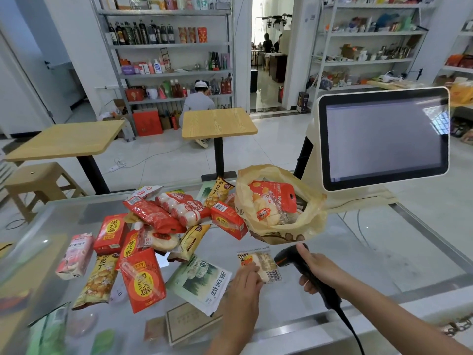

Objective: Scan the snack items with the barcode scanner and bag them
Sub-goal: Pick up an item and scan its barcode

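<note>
My right hand (316,274) grips a black barcode scanner (289,257), its head aimed left at a small white and orange snack packet (263,265). My left hand (243,280) holds that packet by its lower left edge, barcode side up, just above the glass counter (371,252). Behind it a yellow plastic bag (307,219) stands open with a red and white snack pack (271,201) inside. A pile of snack items (163,219) covers the counter's left half, among them red boxes, a pale green pouch (202,280) and a pink carton (75,254).
A white point-of-sale screen (384,139) stands at the back right of the counter. The scanner's black cable (350,326) trails down to the front edge. Beyond the counter are two wooden tables (217,121), a stool (35,180), stocked shelves and a crouching person (198,103).
</note>
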